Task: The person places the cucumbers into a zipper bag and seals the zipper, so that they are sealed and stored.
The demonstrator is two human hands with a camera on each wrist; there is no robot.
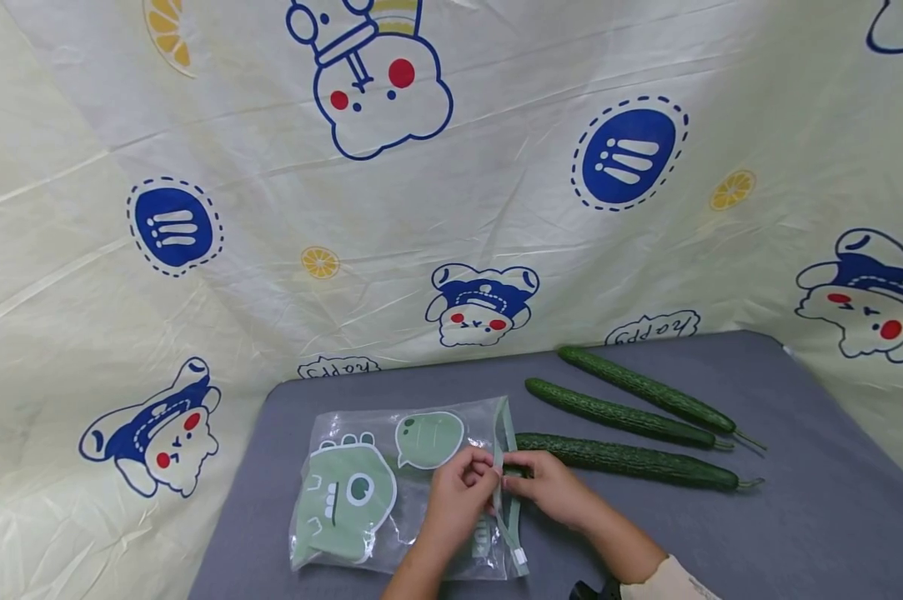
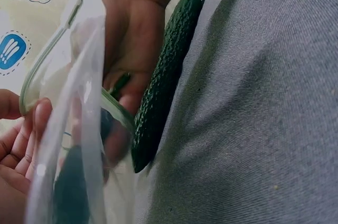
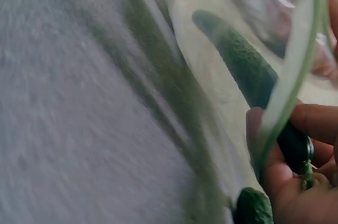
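A pale cream sleeve (image 1: 664, 581) with small, faint dark marks covers part of the right forearm (image 1: 625, 546); beside it shows a black rounded object (image 1: 597, 591), cut off below. The left hand (image 1: 459, 498) and right hand (image 1: 547, 485) are bare.

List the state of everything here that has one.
Printed zip bag: mouth open
Bagged cucumber: mostly inside, stem end out
Near cucumber: whole, outside bag
Middle cucumber: whole, outside
Far cucumber: whole, outside
Left hand: pinching bag's rim
Right hand: holding bagged cucumber
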